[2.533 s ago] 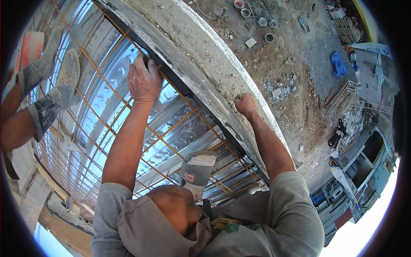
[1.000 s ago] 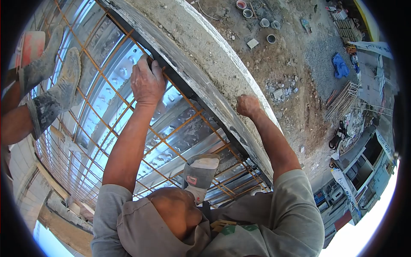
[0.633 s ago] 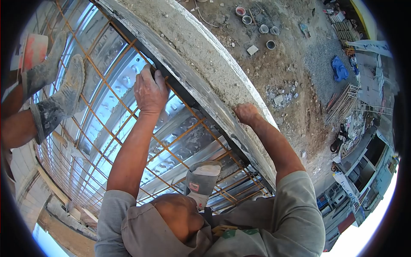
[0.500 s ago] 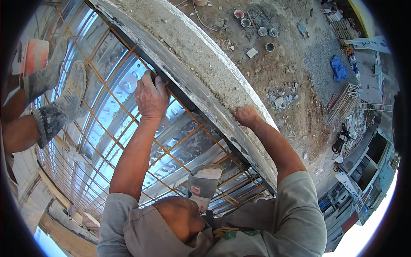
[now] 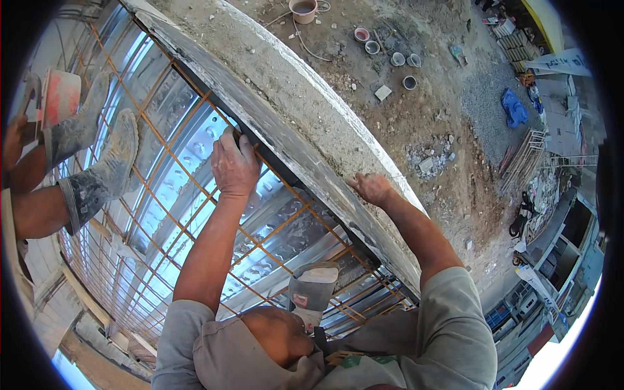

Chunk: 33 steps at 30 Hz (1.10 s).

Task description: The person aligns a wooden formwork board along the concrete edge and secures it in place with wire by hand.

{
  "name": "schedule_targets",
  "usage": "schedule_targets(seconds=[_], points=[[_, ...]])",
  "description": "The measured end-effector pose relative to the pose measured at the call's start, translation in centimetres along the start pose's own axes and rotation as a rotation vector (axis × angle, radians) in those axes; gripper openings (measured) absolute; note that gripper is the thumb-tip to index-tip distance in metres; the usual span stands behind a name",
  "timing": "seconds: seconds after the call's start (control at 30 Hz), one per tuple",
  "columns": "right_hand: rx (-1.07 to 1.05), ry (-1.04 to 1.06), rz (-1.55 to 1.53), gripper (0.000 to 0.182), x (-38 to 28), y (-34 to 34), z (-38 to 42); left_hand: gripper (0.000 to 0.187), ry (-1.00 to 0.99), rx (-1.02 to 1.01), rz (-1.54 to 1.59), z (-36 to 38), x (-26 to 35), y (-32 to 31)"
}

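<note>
My left hand (image 5: 234, 164) is at the dark strip (image 5: 273, 151) along the inner side of the concrete wall (image 5: 305, 97). Its fingers are bent and close together; what they grip, if anything, is hidden. Rusty rebar mesh (image 5: 257, 244) runs beneath that hand, over shiny ribbed metal decking (image 5: 188, 146). Over on the wall's rough top, my right hand (image 5: 372, 188) is closed, its fingertips down against the grey surface. Whatever it pinches is too small to make out.
A co-worker's dusty boots (image 5: 107, 162) rest on the mesh at left, near a red-and-white bucket (image 5: 62, 97); that person's hand (image 5: 14, 140) is beside a curved tool (image 5: 29, 94). Beyond the wall's white edge, the dirt ground lies lower, with several small buckets (image 5: 372, 47) and rubble (image 5: 429, 159).
My right hand has turned a little and its fingers reach slightly further out on the ledge. My left hand stays at the strip. At left, the co-worker's hand and curved tool have come into view.
</note>
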State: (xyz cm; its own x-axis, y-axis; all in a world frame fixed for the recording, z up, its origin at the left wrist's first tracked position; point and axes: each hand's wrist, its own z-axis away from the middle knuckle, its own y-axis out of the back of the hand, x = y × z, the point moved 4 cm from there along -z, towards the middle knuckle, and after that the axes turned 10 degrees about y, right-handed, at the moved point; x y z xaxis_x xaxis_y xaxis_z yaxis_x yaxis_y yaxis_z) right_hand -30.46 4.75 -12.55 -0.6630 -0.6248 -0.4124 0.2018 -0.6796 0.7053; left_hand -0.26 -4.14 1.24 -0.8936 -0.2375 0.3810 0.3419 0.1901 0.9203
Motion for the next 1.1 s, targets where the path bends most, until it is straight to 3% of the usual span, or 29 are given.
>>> schedule_targets(seconds=[0.07,0.33,0.57,0.7,0.77,0.9,1.03,1.1], points=[[0.043,0.020,-0.017,0.036,-0.3,0.2,0.2,0.034,-0.011,0.006,0.003,-0.1,0.0,0.1],[0.212,0.079,-0.057,0.031,-0.2,-0.4,-0.2,0.034,0.000,-0.012,0.028,0.0,0.2,0.0],[0.228,-0.050,-0.216,0.029,-0.4,-0.9,-0.1,0.035,0.008,-0.026,0.036,0.0,0.1,0.0],[0.336,-0.152,-0.367,0.016,0.4,-1.8,-0.6,0.036,0.026,-0.043,0.051,0.1,0.2,0.0],[0.228,-0.285,-0.458,0.019,0.6,-1.4,-0.6,0.037,0.012,-0.032,0.038,0.2,0.1,-0.2],[0.222,-0.542,-0.649,0.025,1.7,-3.1,-1.6,0.037,0.007,-0.020,0.063,0.2,0.1,-0.1],[0.222,-0.563,-0.674,0.026,2.3,-3.4,-1.7,0.037,0.022,-0.019,0.044,0.2,0.0,-0.1],[0.051,-0.389,-0.588,0.027,2.0,-3.4,-2.3,0.037,0.034,-0.037,0.021,0.2,0.0,-0.1]])
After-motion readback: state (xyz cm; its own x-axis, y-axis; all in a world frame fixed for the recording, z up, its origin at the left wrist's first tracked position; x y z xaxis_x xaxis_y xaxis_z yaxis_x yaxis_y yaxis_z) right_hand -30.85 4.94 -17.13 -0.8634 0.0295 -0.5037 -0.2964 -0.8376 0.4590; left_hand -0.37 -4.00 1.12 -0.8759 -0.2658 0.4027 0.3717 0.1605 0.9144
